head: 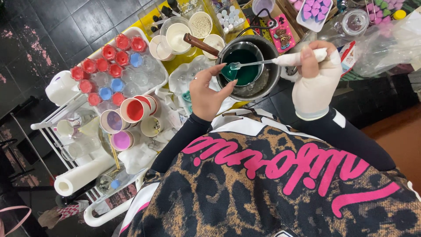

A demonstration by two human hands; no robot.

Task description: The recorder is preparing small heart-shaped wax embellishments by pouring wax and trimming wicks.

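White cart [46, 125] over dark tiles [52, 26] — a tray [144, 34] of red- and blue-lidded jars, wax cups [131, 109], a paper roll [81, 175] — and the steel pot [263, 79] on yellow tabletop [175, 61].

Single head-worn camera looks steeply down, close over the cluttered worktable [184, 61].
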